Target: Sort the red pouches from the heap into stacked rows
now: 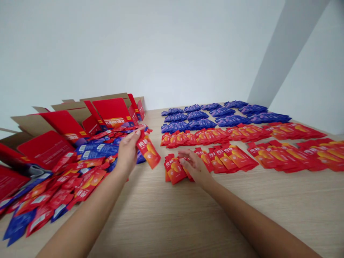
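A red sachet (pixel 148 149) with an orange fruit print hangs from my left hand (pixel 129 148), pinched at its top corner above the table. My right hand (pixel 195 166) reaches over a small group of red sachets (pixel 174 170) on the table, fingers apart and partly bent, the fingertips close to or touching the top one. Left of my left hand lies a loose heap of mixed red and blue sachets (pixel 88 179). Beside my right hand another fanned group of red sachets (pixel 228 157) lies on the wood.
Open red cartons (pixel 113 111) with brown flaps stand behind the heap at the left. Rows of blue sachet stacks (pixel 201 116) lie at the back, with more fanned red sachets (pixel 292 154) to the right. A pale wall (pixel 174 53) rises behind the wooden table (pixel 161 222).
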`<act>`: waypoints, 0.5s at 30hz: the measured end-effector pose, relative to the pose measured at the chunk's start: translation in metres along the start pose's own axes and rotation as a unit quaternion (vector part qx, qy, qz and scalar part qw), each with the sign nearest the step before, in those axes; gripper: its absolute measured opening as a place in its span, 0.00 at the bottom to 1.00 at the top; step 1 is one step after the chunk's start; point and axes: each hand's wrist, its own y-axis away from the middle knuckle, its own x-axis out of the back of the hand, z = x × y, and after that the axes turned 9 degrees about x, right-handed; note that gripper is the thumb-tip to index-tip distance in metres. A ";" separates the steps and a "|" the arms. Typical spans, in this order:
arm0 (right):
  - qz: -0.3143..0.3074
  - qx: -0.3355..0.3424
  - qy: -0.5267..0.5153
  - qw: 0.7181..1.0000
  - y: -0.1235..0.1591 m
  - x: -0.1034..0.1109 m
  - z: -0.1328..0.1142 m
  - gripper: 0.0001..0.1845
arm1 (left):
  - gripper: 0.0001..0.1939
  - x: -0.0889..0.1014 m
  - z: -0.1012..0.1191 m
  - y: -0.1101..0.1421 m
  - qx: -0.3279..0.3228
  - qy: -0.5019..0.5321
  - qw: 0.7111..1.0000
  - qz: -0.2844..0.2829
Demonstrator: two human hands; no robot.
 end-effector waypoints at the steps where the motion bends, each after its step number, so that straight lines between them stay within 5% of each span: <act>1: -0.029 -0.036 -0.069 0.997 0.002 -0.005 -0.005 0.19 | 0.20 -0.016 0.000 0.012 0.052 0.065 0.996 -0.038; 4: -0.104 -0.127 -0.214 0.963 0.007 -0.018 -0.016 0.21 | 0.18 -0.050 -0.008 0.038 0.156 0.179 0.968 -0.082; 7: -0.090 -0.165 -0.222 0.957 0.009 -0.023 -0.015 0.19 | 0.17 -0.065 -0.026 0.054 0.211 0.217 0.950 -0.077; 9: -0.035 -0.168 -0.185 0.968 0.008 -0.021 -0.010 0.19 | 0.20 -0.069 -0.041 0.064 0.224 0.212 0.946 -0.098; 12: 0.040 -0.145 -0.087 0.985 0.006 -0.015 -0.001 0.16 | 0.21 -0.071 -0.062 0.081 0.252 0.129 0.937 -0.204; 15: 0.053 -0.082 0.046 0.994 0.005 -0.010 0.004 0.15 | 0.21 -0.070 -0.074 0.095 0.292 0.053 0.914 -0.276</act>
